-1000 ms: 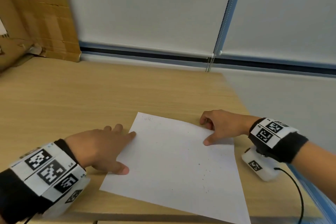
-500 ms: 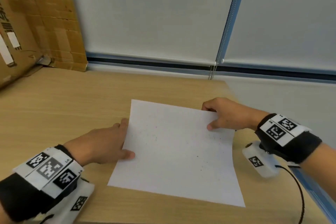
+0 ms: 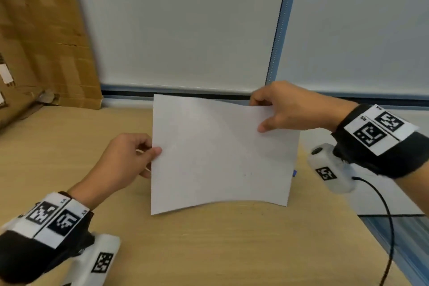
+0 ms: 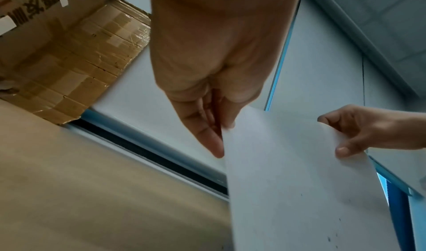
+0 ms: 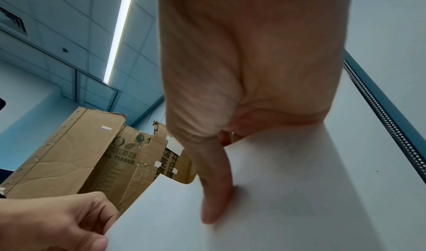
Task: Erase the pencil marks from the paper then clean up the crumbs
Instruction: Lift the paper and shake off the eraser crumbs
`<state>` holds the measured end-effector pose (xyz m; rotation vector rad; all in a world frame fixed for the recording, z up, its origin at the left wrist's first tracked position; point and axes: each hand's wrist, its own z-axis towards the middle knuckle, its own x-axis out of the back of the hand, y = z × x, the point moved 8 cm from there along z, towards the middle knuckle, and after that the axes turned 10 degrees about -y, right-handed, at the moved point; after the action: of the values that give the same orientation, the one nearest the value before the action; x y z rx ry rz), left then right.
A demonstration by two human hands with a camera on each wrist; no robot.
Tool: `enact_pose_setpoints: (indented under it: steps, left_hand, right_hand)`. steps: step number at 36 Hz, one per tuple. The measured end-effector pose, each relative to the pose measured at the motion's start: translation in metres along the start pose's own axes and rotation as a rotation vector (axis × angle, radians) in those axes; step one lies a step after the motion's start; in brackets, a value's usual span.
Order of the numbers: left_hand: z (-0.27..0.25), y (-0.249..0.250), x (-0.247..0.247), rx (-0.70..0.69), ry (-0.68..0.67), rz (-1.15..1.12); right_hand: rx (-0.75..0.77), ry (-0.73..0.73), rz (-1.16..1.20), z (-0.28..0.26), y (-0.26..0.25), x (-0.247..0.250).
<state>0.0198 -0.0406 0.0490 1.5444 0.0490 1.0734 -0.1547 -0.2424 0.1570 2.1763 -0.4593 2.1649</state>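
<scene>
The white sheet of paper is lifted off the wooden desk and tilted steeply, its near edge lowest and bowed. My left hand pinches its left edge, thumb on the front face. My right hand pinches the top right corner, thumb on the front. A few dark eraser crumbs cling to the lower part of the sheet in the left wrist view. In the right wrist view my right thumb lies on the paper, and my left hand grips the far edge.
Flattened cardboard boxes lean against the wall at the desk's back left. White window blinds with a bead chain stand behind the desk. A small blue object peeks out behind the paper's right edge. The desk's right edge is close.
The paper lay flat on the desk a second ago with my hands at its edges. Both hands have pinched it and raised it to a steep tilt.
</scene>
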Motion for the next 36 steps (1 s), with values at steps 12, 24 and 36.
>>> enact_pose_setpoints:
  steps: [12, 24, 36]
  left_hand:
    - [-0.001, -0.009, 0.019, -0.113, 0.227, -0.157]
    - [0.0, -0.014, 0.006, -0.12, 0.151, -0.1]
    - [0.031, 0.012, 0.045, -0.087, 0.24, -0.176]
  right_hand:
    - [-0.181, 0.216, 0.232, -0.027, 0.066, -0.009]
    - [-0.392, -0.033, 0.138, -0.038, 0.151, -0.104]
    - [-0.423, -0.18, 0.037, -0.03, 0.159, -0.138]
